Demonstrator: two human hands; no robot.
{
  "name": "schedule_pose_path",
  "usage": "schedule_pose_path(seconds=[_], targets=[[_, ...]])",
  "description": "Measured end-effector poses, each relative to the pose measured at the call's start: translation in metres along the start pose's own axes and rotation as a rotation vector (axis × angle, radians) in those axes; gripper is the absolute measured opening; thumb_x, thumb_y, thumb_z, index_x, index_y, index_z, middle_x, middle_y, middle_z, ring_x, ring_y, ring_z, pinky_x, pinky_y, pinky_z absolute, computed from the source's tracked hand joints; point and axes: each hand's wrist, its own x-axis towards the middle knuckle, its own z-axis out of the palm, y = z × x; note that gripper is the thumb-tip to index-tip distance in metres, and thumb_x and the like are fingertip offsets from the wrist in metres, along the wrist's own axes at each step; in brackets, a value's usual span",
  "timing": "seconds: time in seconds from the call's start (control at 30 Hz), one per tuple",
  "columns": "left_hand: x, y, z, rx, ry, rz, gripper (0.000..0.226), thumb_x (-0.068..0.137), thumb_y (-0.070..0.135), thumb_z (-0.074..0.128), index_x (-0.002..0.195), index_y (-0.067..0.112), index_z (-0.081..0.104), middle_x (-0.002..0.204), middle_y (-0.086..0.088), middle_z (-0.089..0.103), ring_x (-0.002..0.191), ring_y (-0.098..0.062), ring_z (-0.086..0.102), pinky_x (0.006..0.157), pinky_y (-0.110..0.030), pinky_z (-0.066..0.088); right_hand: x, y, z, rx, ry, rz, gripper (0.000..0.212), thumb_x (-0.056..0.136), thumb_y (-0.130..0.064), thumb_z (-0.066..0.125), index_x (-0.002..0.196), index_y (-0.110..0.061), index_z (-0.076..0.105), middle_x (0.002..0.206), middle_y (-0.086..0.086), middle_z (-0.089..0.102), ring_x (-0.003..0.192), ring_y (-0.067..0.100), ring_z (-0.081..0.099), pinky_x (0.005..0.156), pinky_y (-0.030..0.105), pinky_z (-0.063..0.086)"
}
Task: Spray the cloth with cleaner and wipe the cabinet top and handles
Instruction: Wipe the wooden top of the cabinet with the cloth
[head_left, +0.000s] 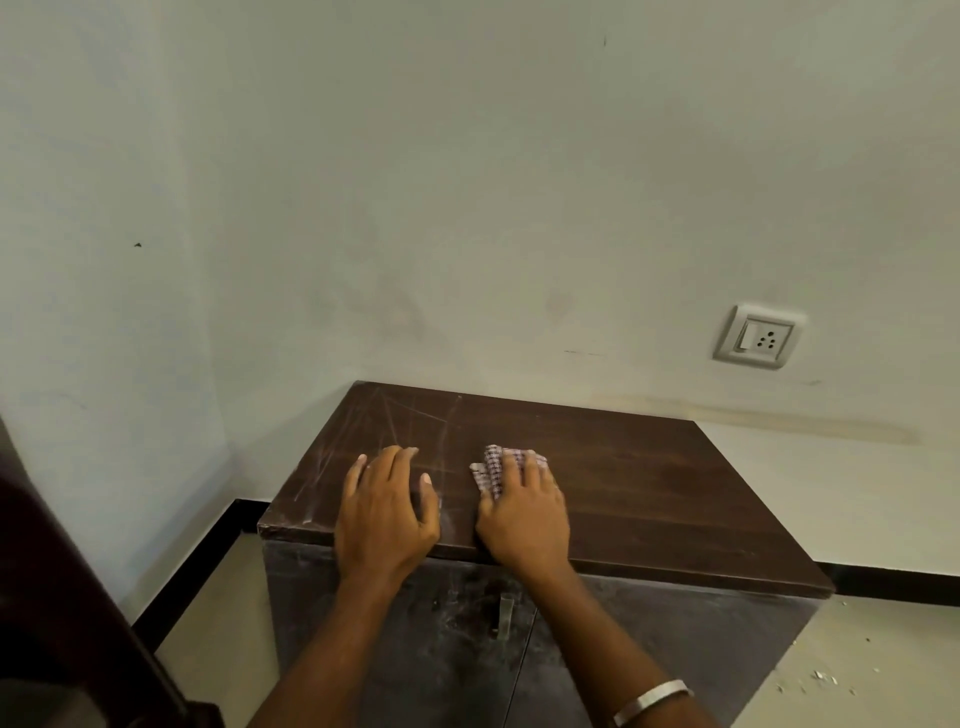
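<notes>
A low dark cabinet stands in a wall corner, its brown top (649, 483) dusty and scratched on the left part. My right hand (524, 512) lies flat near the top's front edge, pressing a checked cloth (492, 467) that sticks out past the fingertips. My left hand (387, 512) rests flat on the top just left of it, fingers apart, holding nothing. One small metal handle (505, 613) shows on the cabinet front between my forearms. No spray bottle is in view.
Pale walls close in behind and to the left of the cabinet. A switch and socket plate (758, 338) sits on the back wall at the right. White debris (821, 675) lies on the floor at the right. Dark furniture (62, 597) stands at the left edge.
</notes>
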Motion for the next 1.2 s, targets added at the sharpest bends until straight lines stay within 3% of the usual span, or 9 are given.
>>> schedule_pose_path(seconds=[0.27, 0.5, 0.7, 1.0, 1.2], targets=[[0.001, -0.001, -0.002, 0.002, -0.011, -0.006, 0.050, 0.090, 0.040, 0.031, 0.123, 0.014, 0.058, 0.123, -0.003, 0.061, 0.117, -0.018, 0.055, 0.113, -0.039, 0.030, -0.023, -0.017, 0.008, 0.044, 0.019, -0.111, 0.065, 0.097, -0.048, 0.034, 0.153, -0.023, 0.015, 0.162, 0.005, 0.012, 0.150, 0.022, 0.008, 0.122, 0.041, 0.012], [0.001, -0.004, -0.004, -0.061, 0.004, 0.020, 0.049, 0.091, 0.040, 0.030, 0.121, 0.013, 0.058, 0.121, -0.004, 0.062, 0.115, -0.019, 0.056, 0.114, -0.040, 0.030, -0.025, 0.037, -0.016, -0.008, 0.050, 0.058, 0.065, 0.096, -0.045, 0.035, 0.153, -0.021, 0.016, 0.161, 0.008, 0.015, 0.149, 0.024, 0.012, 0.122, 0.041, 0.015], [0.002, -0.010, -0.007, -0.047, 0.002, 0.054, 0.049, 0.091, 0.038, 0.030, 0.121, 0.012, 0.058, 0.121, -0.006, 0.062, 0.116, -0.020, 0.056, 0.114, -0.040, 0.030, -0.030, 0.025, -0.018, -0.015, 0.037, 0.103, 0.065, 0.097, -0.043, 0.033, 0.154, -0.019, 0.012, 0.162, 0.009, 0.010, 0.149, 0.027, 0.008, 0.122, 0.041, 0.012], [0.005, -0.051, -0.022, -0.018, 0.072, -0.059, 0.040, 0.089, 0.031, 0.041, 0.117, 0.009, 0.060, 0.117, -0.010, 0.065, 0.110, -0.025, 0.059, 0.109, -0.041, 0.035, -0.055, -0.060, 0.013, 0.021, -0.006, -0.100, 0.066, 0.099, -0.044, 0.035, 0.154, -0.019, 0.009, 0.162, 0.010, 0.006, 0.150, 0.028, 0.003, 0.122, 0.042, 0.007], [0.007, -0.056, -0.023, -0.035, 0.077, -0.071, 0.040, 0.090, 0.032, 0.040, 0.118, 0.012, 0.059, 0.119, -0.007, 0.063, 0.111, -0.023, 0.057, 0.110, -0.039, 0.033, -0.058, -0.049, 0.010, 0.047, 0.010, -0.148, 0.064, 0.098, -0.044, 0.033, 0.154, -0.020, 0.013, 0.162, 0.007, 0.009, 0.150, 0.025, 0.006, 0.122, 0.039, 0.009]])
